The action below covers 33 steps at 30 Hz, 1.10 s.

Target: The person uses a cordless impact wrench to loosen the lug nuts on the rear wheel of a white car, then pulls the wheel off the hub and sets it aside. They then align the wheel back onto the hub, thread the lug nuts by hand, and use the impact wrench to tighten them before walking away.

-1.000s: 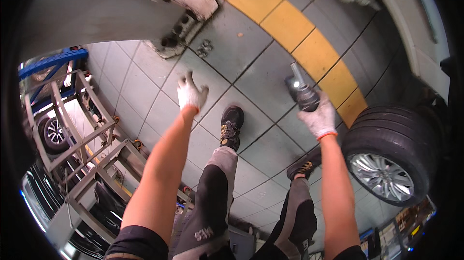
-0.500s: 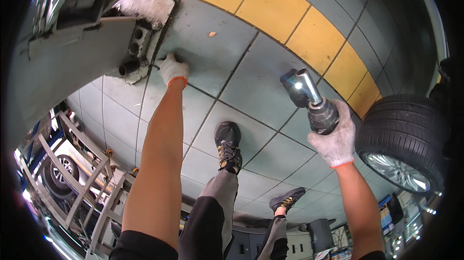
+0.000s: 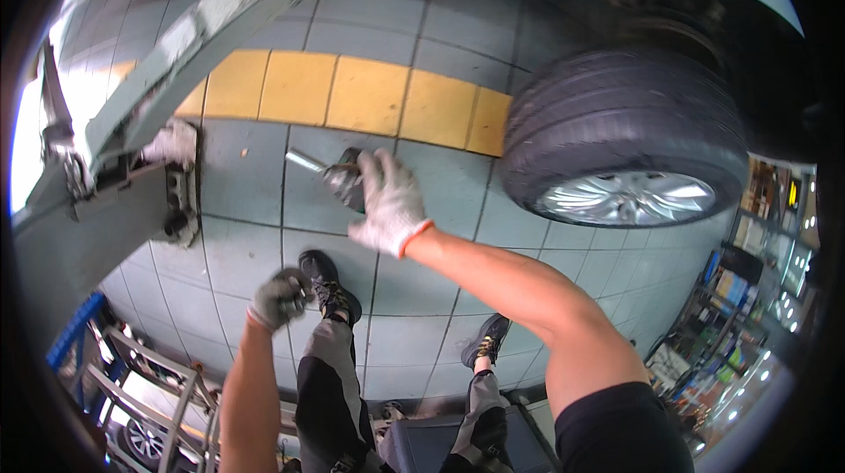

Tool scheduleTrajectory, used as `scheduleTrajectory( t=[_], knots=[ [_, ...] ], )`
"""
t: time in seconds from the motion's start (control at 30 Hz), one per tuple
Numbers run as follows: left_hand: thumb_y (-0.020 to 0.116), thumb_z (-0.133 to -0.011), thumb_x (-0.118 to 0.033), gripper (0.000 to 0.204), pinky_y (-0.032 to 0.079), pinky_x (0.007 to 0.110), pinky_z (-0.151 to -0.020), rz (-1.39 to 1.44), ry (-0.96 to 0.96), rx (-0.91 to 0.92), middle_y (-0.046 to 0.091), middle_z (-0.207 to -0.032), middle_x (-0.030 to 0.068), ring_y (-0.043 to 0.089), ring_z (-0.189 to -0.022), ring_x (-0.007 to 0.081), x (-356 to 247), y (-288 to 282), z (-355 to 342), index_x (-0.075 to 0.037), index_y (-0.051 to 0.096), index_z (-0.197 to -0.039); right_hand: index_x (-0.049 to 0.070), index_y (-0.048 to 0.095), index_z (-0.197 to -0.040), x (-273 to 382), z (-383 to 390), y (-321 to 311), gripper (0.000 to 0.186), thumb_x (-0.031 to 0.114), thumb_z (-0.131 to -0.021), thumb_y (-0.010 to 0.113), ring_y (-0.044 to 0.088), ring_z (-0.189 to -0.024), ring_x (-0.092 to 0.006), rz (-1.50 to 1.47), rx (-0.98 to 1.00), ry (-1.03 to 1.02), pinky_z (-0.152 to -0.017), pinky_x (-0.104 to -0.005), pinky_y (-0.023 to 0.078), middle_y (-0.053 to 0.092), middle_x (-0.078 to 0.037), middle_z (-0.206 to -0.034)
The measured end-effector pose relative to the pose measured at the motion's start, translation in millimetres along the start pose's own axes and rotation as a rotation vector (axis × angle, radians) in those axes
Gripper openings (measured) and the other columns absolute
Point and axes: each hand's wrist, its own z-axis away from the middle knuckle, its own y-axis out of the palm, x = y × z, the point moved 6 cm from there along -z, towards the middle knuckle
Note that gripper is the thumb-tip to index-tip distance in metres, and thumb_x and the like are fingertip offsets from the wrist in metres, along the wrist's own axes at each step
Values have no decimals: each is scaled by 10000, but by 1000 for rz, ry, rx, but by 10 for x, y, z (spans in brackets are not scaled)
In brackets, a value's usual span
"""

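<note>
My right hand [image 3: 392, 209], in a whitish knit glove with an orange cuff, is wrapped at the rear of a dark power wrench [image 3: 345, 181], partly covering it. A long silver socket [image 3: 304, 161] points left from the tool, close over the tiled floor. My left hand [image 3: 280, 299], gloved too with a greyed palm, is raised beside my left shoe with its fingers curled. Something small and dark may sit in those fingers, too blurred to name. To the right of my right hand is a car wheel [image 3: 620, 134] with a black tyre and silver spokes.
A grey lift arm [image 3: 176, 68] and its post base [image 3: 101, 218] stand at the left. A yellow tile band [image 3: 365, 95] crosses the grey floor. Metal frames [image 3: 167, 376] are at lower left, a dark box [image 3: 440, 442] behind my feet, stocked shelves [image 3: 704, 315] at right.
My view has swung to the right. My right hand has brought the power wrench leftward and lower, its socket now pointing left. My left hand has come up from the floor by the lift base, fingers curled.
</note>
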Motion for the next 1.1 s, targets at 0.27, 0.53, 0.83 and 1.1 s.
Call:
scheduleTrajectory(
  t=[0.27, 0.53, 0.83, 1.1],
  knots=[
    [762, -973, -427, 495, 663, 512, -665, 255, -359, 391, 683, -1224, 210, 747, -1080, 447, 575, 3183, 826, -69, 649, -1296, -47, 538, -1489, -1301, 3493, -1835, 772, 463, -943, 734, 616, -1285, -434, -551, 377, 52, -1107, -536, 503, 605, -253, -1399],
    [721, -1049, -351, 324, 573, 385, -632, -135, -255, 417, 727, -1151, 142, 753, -1007, 315, 1237, 6077, 225, -85, 653, -1221, 87, 588, -1453, -3147, 4882, -1763, 578, 544, -1100, 585, 637, -1260, -274, -2034, 150, 1169, -1152, -467, 473, 674, -99, -1373],
    [538, -1043, -340, 576, 384, 592, -1195, -1977, 513, 167, 582, -1526, 260, 530, -1423, 460, 2761, 8200, -800, -44, 522, -1537, 183, 482, -1623, -4593, 4396, -953, 658, 581, -1105, 557, 630, -1293, -417, -3015, -822, 533, -1124, -612, 514, 627, -193, -1499],
    [566, -1053, -448, 752, 276, 650, -1279, -2357, 506, 482, 436, -1667, 263, 377, -1570, 448, 3433, 8368, -2389, 22, 421, -1622, 93, 693, -963, -6525, 4699, 460, 349, 427, -1039, 632, 669, -817, -220, -2635, -1014, 1283, -742, -359, 549, 713, -75, -916]
  ],
)
